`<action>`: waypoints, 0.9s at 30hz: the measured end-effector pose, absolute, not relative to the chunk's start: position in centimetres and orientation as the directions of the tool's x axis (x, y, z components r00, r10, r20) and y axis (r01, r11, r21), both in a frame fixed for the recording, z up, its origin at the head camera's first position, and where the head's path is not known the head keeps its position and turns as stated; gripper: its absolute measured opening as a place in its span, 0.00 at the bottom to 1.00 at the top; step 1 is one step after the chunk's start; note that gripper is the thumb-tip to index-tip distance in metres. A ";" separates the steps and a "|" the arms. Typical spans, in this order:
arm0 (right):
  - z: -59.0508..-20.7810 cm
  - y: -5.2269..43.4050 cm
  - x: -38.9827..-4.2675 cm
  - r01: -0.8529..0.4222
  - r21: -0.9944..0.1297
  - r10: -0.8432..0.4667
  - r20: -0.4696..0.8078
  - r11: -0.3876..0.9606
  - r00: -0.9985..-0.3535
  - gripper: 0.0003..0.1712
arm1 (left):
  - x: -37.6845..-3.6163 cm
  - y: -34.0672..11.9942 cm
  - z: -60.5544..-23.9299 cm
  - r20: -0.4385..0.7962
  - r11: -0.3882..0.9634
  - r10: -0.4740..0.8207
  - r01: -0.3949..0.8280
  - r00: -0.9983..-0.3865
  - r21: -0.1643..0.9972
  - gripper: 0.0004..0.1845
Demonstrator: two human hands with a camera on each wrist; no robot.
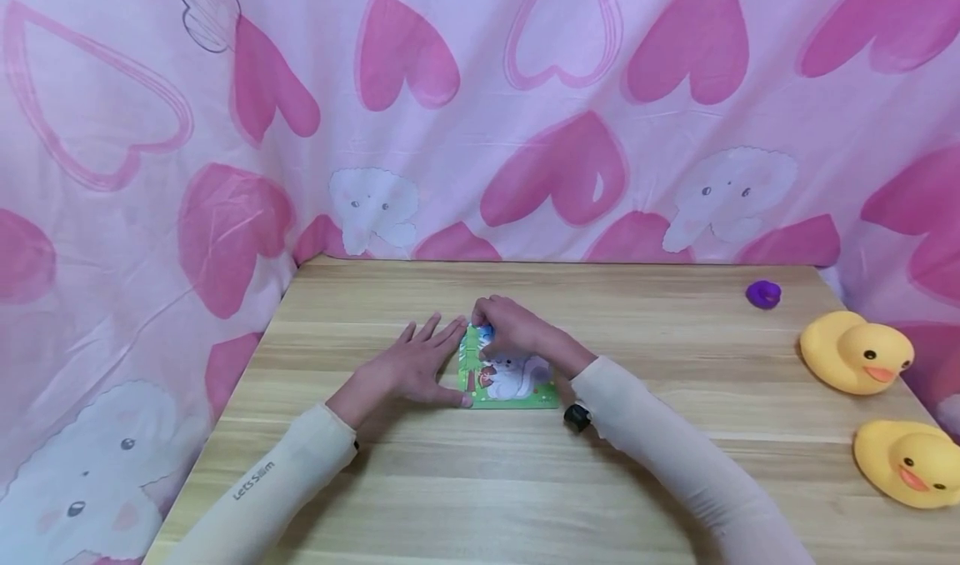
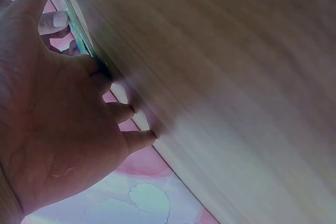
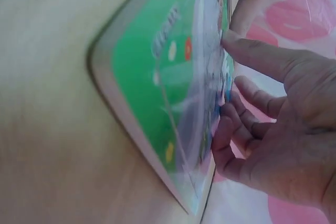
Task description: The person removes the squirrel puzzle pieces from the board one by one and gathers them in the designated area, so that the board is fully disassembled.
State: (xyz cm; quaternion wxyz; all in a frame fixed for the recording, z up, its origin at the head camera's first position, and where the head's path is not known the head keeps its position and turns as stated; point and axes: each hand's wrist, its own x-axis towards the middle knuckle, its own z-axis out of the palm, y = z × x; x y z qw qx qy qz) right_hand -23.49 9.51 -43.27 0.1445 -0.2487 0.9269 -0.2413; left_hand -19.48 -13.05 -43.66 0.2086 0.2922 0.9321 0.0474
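The left hand (image 1: 408,365) lies flat and open on the wooden table (image 1: 390,473), its fingertips steadying the left edge of the squirrel puzzle board (image 1: 517,382) at the table's middle. The right hand (image 1: 510,327) curls its fingers on a piece at the top left corner (the piece itself is mostly hidden). It is best to press straight down, keeping the board steady.

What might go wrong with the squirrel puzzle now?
The right hand presses at the puzzle's top edge; a piece not lined up might bend or jam. The left hand lies flat at its left edge, so the board might slide right. The ducks sit near the table edge and might fall.
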 end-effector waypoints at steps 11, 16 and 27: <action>-43.2 9.7 -23.9 -0.399 -0.503 -0.540 -0.170 0.767 -0.824 0.25 | -19.5 -13.2 -43.9 -0.356 0.824 0.566 0.522 -0.743 0.220 0.67; -43.6 9.5 -24.1 -0.387 -0.494 -0.528 -0.183 0.779 -0.829 0.28 | -19.4 -13.2 -43.9 -0.353 0.823 0.568 0.520 -0.744 0.228 0.67; -43.4 10.9 -24.6 -0.320 -0.612 -0.536 -0.205 0.723 -0.819 0.24 | -19.6 -13.0 -43.6 -0.372 0.825 0.565 0.510 -0.736 0.244 0.68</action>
